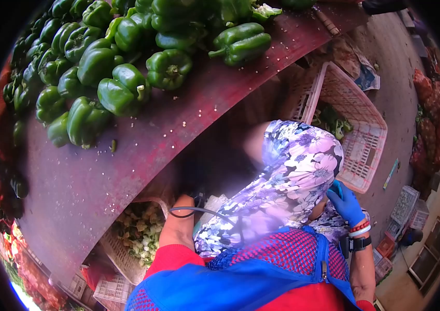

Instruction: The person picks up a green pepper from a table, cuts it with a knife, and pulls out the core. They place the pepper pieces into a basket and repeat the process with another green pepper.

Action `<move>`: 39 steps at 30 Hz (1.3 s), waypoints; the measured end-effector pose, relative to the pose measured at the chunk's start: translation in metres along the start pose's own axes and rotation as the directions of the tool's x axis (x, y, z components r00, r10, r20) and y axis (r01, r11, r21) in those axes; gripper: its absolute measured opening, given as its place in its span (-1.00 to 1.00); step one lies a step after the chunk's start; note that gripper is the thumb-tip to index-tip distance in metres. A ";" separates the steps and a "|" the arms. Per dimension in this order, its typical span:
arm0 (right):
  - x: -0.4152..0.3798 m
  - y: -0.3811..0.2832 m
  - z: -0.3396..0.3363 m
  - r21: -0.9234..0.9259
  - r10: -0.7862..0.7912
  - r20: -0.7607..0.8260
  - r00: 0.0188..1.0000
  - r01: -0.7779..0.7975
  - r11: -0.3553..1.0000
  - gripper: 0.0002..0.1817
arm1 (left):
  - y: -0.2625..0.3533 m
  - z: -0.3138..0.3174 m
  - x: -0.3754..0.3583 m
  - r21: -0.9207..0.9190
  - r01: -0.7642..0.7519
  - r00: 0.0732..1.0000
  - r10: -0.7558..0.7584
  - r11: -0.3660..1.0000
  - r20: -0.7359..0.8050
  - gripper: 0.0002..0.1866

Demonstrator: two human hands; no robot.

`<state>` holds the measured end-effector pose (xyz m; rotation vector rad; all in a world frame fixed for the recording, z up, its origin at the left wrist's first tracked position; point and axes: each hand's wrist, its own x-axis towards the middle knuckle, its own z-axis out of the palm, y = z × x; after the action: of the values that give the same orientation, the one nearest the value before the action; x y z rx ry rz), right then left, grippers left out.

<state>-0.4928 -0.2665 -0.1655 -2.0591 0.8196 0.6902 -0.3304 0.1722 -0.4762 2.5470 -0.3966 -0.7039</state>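
Note:
My right hand (348,203), in a blue glove, rests beside my thigh in floral trousers (303,160). Its fingers are curled round a small teal bit that I cannot make out. My left forearm (177,228) reaches down under the table edge, and the hand itself is lost in shadow, so its fingers do not show. Close to that arm stands a basket (121,254) of pale green and brownish scraps. Green bell peppers (121,90) lie heaped on the red table (142,155), with one pepper (241,44) apart near the edge.
Right of my knee a pinkish plastic crate (367,124) holds green pepper pieces. Filled red sacks (432,119) line the far right. White crates (404,205) stand on the floor, and another crate (113,287) sits at lower left. Pale seeds dot the tabletop.

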 end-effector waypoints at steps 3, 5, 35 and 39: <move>0.004 -0.005 -0.009 0.068 -0.013 0.010 1.000 0.012 0.998 -0.53 | 0.008 -0.017 -0.009 -0.145 0.076 0.996 -0.068 0.986 0.059 -0.57; 0.013 -0.001 -0.012 0.126 -0.017 -0.010 1.000 0.019 0.992 -0.52 | 0.017 -0.028 -0.012 -0.244 0.142 0.988 -0.122 0.959 0.096 -0.57; -0.037 -0.163 -0.051 0.201 -0.686 -0.563 0.461 0.882 0.427 -0.45 | 0.356 -0.301 -0.029 -0.946 0.316 0.664 0.728 -0.067 0.170 -0.41; -0.024 -0.099 -0.080 0.709 -0.355 -0.592 0.723 0.677 0.197 -0.56 | 0.421 -0.237 0.007 -0.843 0.522 0.596 0.763 -0.131 0.251 -0.50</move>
<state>-0.4196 -0.2782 -0.0596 -1.1991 0.3779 -0.4849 -0.2581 -0.1034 -0.0862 0.3463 -0.2046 -1.3165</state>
